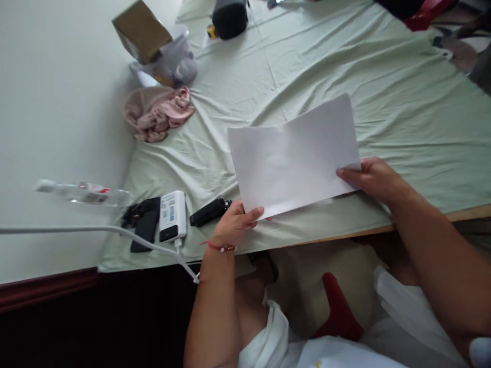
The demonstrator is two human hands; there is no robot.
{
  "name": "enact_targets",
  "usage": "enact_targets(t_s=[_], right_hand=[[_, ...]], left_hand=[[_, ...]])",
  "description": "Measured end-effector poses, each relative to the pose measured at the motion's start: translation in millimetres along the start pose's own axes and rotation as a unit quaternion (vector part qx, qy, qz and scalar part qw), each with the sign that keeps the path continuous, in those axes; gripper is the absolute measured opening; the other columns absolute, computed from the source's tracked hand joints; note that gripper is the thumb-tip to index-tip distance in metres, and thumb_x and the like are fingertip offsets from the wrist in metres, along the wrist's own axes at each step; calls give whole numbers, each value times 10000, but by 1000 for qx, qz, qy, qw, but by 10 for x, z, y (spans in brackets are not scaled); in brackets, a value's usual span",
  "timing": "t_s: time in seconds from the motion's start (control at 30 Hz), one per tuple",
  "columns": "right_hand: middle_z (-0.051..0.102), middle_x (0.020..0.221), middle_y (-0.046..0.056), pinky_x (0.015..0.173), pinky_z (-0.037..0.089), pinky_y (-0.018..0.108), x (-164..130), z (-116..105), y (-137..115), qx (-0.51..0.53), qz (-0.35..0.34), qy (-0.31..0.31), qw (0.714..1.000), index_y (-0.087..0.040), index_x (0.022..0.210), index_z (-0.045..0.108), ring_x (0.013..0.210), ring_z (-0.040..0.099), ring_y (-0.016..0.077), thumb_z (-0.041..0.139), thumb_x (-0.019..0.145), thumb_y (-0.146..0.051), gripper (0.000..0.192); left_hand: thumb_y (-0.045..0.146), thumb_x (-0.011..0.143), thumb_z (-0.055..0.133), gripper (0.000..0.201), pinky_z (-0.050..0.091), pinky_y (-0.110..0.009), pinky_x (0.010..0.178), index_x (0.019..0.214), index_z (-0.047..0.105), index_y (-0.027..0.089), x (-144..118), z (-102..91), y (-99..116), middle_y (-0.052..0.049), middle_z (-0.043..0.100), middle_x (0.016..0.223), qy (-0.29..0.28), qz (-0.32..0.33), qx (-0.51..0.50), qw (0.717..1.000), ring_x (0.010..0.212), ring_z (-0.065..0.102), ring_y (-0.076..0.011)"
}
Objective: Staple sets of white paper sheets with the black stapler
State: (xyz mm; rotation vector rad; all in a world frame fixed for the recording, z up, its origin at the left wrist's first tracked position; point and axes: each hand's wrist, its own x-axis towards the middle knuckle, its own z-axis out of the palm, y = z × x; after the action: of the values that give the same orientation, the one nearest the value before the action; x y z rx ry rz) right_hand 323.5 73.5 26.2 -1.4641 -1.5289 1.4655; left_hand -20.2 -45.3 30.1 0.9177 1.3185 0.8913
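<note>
The person's left hand [238, 222] pinches the paper [295, 158] at its near corner and the right hand [370, 176] grips the opposite edge, probably to spread it between them above the cloth [406, 97], right of the power bank [172, 210].

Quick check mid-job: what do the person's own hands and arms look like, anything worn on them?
The left hand is ungloved, with a thin red cord bracelet and a small pale bead at the wrist. The right hand is ungloved too, its wrist unadorned. No sleeve covers either forearm.
</note>
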Motion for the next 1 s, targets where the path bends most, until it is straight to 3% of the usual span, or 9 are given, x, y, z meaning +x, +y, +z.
enact_targets(t_s=[0.1,0.2,0.27,0.43,0.6,0.67,0.77,0.87,1.0], right_hand=[[618,536,22,492,421,291,-21,88,-73,-39,-28,23,999,-209,556,672,502,523,150,785,889,-394,397],[607,538,15,432,433,270,-34,139,-138,79,0,13,997,-197,596,694,451,514,128,835,831,-345,312],[619,566,14,393,428,236,-29,151,-153,146,30,-8,989,-186,626,715,427,510,104,888,772,-332,269],[654,620,12,328,424,177,28,183,-104,180,65,-49,980,-160,703,763,406,535,85,979,642,-346,291],[609,589,-26,302,383,125,68,262,-106,187,30,3,982,-136,712,753,370,491,41,1002,626,-320,322],[583,563,-39,284,340,106,64,288,-156,221,31,22,975,-130,672,724,349,445,18,1019,595,-276,338],[591,571,-39,275,320,92,45,319,-243,251,52,37,966,-119,680,717,339,428,7,999,625,-191,296],[592,581,-37,275,308,83,28,350,-303,243,77,51,966,-112,702,711,338,432,5,914,746,-111,207],[599,617,-36,290,316,75,23,399,-335,220,88,61,970,-115,738,708,357,423,-5,866,837,-98,187]], left_hand=[[473,643,988,427,203,-208,405,728,735,139,9,59,14,-40,661,634,72,13,-71,995,468,315,-35],[374,566,1025,438,222,-187,400,798,724,157,0,120,36,-13,694,759,157,43,-136,977,500,322,-25],[342,554,1024,442,238,-180,402,829,731,158,-19,144,44,-12,711,820,184,60,-152,969,522,341,-26],[366,557,1029,436,275,-175,419,811,743,156,-73,141,6,-7,696,788,227,97,-144,958,554,406,-43],[436,675,988,399,297,-186,446,880,779,165,-158,34,-112,15,662,710,245,138,-94,955,522,382,-41],[440,739,950,366,313,-189,458,924,788,169,-204,-23,-163,36,628,646,286,164,-46,943,502,404,-47],[415,814,885,296,426,-204,527,949,778,174,-269,-71,-197,28,673,675,392,223,42,891,544,549,-82],[378,915,767,214,542,-255,684,982,745,176,-316,-88,-171,5,728,761,498,284,130,809,663,680,-127],[355,1002,629,193,576,-364,874,1019,722,187,-315,-239,-149,-41,776,857,594,281,269,703,834,728,-194]])
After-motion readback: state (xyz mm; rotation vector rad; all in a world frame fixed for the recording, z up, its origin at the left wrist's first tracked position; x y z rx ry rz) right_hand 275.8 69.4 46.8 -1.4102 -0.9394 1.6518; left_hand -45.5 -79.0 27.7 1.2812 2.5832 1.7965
